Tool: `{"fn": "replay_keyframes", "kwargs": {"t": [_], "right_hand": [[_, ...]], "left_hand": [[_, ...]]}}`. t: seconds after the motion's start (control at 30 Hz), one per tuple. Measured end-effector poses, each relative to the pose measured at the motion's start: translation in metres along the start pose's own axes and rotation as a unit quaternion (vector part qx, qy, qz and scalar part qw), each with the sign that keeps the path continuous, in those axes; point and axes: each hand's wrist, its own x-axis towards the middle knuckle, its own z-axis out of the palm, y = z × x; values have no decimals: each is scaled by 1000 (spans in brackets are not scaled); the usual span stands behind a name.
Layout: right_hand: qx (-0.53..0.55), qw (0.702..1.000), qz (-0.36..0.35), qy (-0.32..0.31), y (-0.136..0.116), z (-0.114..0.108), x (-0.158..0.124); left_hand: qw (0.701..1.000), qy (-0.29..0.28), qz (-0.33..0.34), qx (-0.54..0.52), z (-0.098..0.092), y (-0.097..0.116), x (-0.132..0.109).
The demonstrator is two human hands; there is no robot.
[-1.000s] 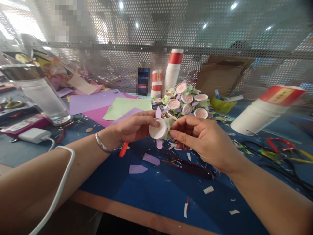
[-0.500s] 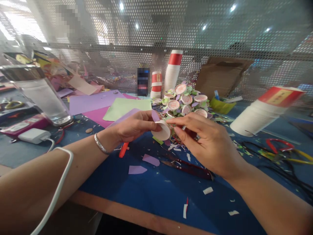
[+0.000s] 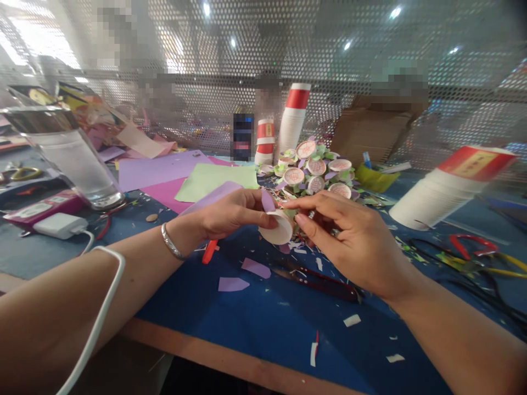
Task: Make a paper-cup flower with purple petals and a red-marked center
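My left hand (image 3: 230,216) and my right hand (image 3: 354,241) meet over the middle of the blue table (image 3: 255,323), both clamped on one small white paper-cup base (image 3: 279,230) held just above the surface. My left thumb and fingers pinch its near-left rim, where a purple paper petal (image 3: 267,200) sticks up against my thumb. My right fingers close round its far-right side, thumb on top; what lies under those fingers I cannot tell. A silver bangle (image 3: 172,244) sits on my left wrist, and a white cable (image 3: 96,323) loops across my left forearm.

Just beyond my hands, farther off, lies a heap of finished paper flowers (image 3: 315,167) with round printed centres. Behind it stand stacks of red-and-white cups (image 3: 294,118); another stack (image 3: 448,184) lies on its side at the right. Sheets of purple, pink and green paper (image 3: 206,178) spread at the far left, near a glass (image 3: 78,164). Dark scissors (image 3: 325,282) rest on the table near my right wrist, with paper scraps (image 3: 233,284) scattered about, and a red pen (image 3: 209,251) below my left hand
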Motion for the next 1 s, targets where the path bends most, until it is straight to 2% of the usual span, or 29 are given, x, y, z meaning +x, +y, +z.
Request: {"fn": "replay_keyframes", "kwargs": {"t": [0.1, 0.23, 0.37, 0.67, 0.8, 1.0], "right_hand": [[-24, 999, -23, 14, 3, 0, 2], [-44, 996, -74, -1, 6, 0, 3], [-38, 996, -76, -6, 7, 0, 2], [-29, 998, -53, 0, 5, 0, 2], [-38, 999, -16, 34, 6, -1, 2], [4, 998, 50, 50, 9, 1, 1]], "left_hand": [[1000, 7, 3, -3, 0, -1, 0], [1000, 7, -1, -1, -1, -1, 1], [1000, -2, -10, -2, 0, -1, 0], [1000, -19, -3, -2, 1, -3, 1], [1000, 11, -3, -9, -2, -4, 1], [997, 59, 8, -53, -5, -3, 3]]}}
